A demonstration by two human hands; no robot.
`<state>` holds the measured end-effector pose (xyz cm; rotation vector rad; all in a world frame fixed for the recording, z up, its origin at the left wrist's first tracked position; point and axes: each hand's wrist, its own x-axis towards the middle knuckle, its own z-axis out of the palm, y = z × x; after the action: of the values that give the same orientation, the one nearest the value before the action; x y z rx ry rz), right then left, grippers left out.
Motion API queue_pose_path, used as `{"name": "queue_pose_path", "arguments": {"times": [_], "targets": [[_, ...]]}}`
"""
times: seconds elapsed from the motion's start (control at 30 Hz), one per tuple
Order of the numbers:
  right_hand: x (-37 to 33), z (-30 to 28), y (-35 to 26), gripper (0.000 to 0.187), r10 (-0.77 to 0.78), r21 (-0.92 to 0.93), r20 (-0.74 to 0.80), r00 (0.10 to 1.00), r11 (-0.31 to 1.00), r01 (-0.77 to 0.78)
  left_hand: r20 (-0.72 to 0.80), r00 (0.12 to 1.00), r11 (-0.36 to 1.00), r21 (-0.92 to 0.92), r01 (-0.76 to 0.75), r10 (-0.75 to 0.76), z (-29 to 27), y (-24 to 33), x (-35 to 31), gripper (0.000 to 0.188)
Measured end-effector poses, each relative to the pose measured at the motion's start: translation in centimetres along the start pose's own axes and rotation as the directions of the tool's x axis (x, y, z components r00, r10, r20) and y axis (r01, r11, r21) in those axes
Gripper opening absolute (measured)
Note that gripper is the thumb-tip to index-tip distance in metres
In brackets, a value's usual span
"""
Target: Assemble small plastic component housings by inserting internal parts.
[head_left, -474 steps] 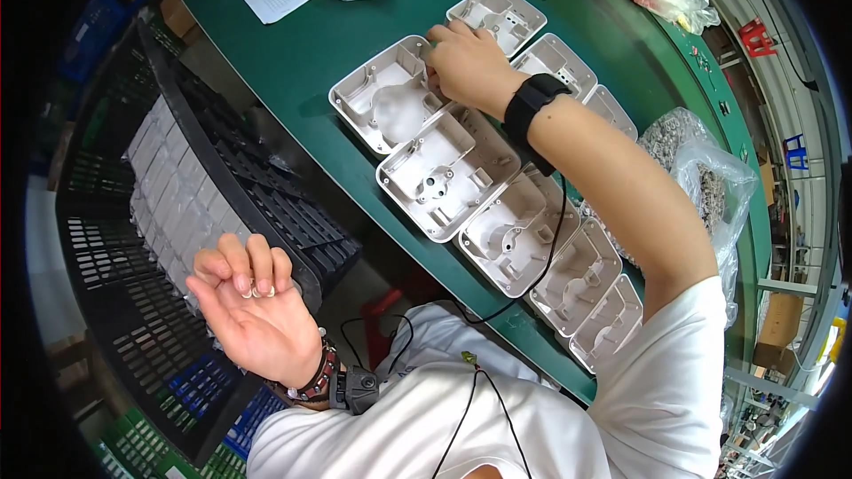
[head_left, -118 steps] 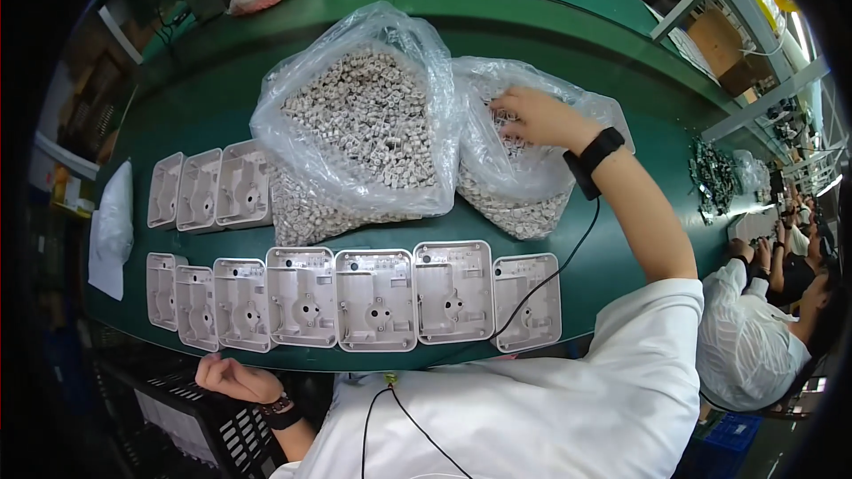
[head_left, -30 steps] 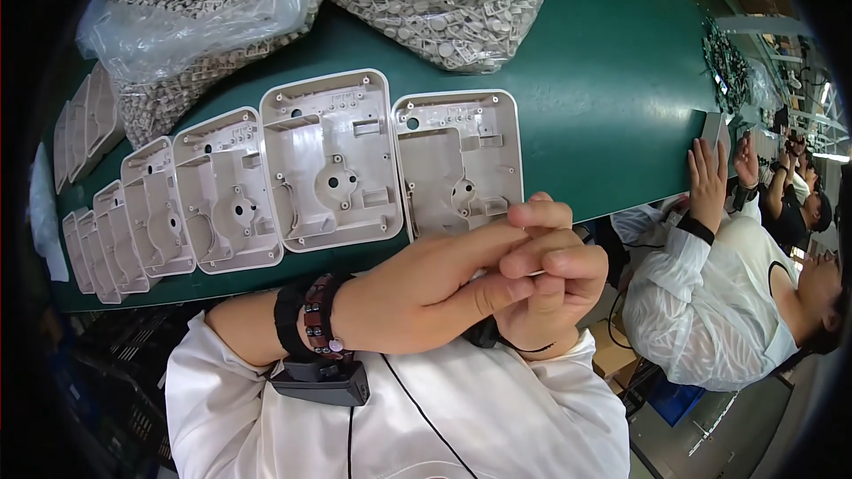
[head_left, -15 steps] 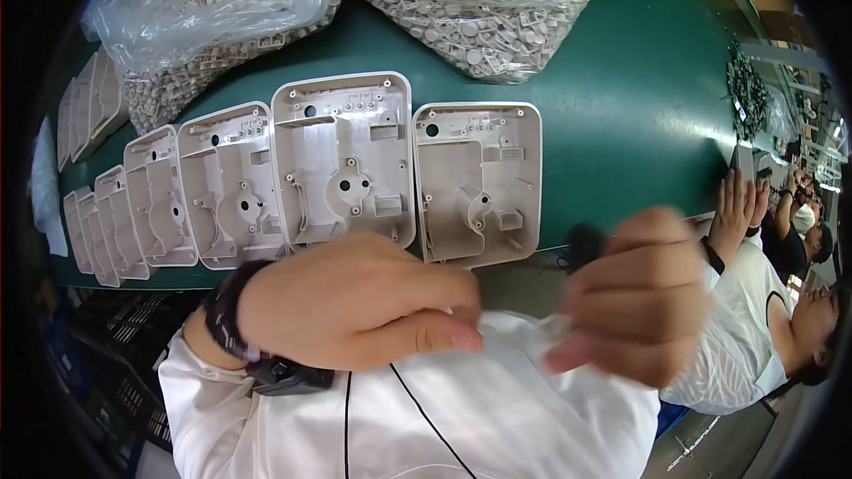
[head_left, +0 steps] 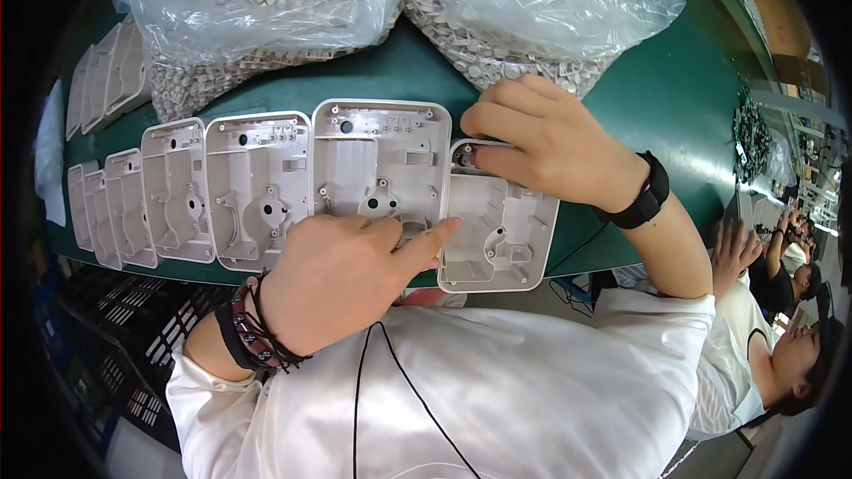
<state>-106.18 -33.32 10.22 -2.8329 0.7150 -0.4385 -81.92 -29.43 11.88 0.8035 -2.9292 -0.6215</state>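
Observation:
A row of off-white plastic housings, open side up with posts and ribs inside, runs along the bench. At its right end, both my hands are on the last housing (head_left: 466, 244). My left hand (head_left: 342, 279) lies across the near end of the neighbouring larger housing (head_left: 346, 168), its index finger reaching over the last housing's left wall. The thumb is partly hidden below. My right hand (head_left: 541, 142) comes over the last housing's far edge, thumb and index finger closed together at the far left corner by the round hole. Whatever they pinch is hidden.
Two clear plastic bags (head_left: 266, 9) (head_left: 550, 22) full of small light plastic parts stand at the back. More housings (head_left: 111, 80) are stacked far left. Black crates (head_left: 133, 319) sit below the bench's left side. Another person's hand (head_left: 735, 248) rests at the right.
My right hand has moved from near my body up to the last housing's far left corner. My left hand has come forward onto that housing's left wall. The view has shifted slightly.

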Motion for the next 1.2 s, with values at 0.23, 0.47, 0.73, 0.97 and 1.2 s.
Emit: {"name": "queue_pose_path", "arguments": {"times": [0.23,0.47,0.73,0.97,1.2], "targets": [[-0.3,-0.6,-1.4,0.013,0.186,0.089,0.063,0.981,0.978,-0.191,-0.01,0.999,0.999,-0.028,-0.036,0.036,0.0,-0.2,0.0,0.043],[0.1,-4.6,-1.3,0.026,0.37,0.348,-0.004,0.929,0.872,-0.345,0.079,0.995,0.95,-0.301,0.08,-0.059,-2.3,-1.3,0.1,0.057],[5.0,-1.7,-6.4,0.026,0.223,0.541,-0.097,0.97,0.83,-0.137,-0.199,0.98,0.761,-0.639,-0.109,-0.028,-0.4,-2.7,-1.0,0.064],[6.8,-1.7,-6.8,0.023,0.067,0.323,-0.294,0.953,0.946,0.033,-0.198,0.979,0.545,-0.817,-0.187,0.04,-0.5,-3.3,-1.8,0.057],[6.8,-3.6,-6.1,0.021,0.077,0.483,-0.118,0.99,0.876,-0.011,-0.119,0.99,0.668,-0.743,-0.043,-0.069,-2.4,-4.1,-3.1,0.04]]}}
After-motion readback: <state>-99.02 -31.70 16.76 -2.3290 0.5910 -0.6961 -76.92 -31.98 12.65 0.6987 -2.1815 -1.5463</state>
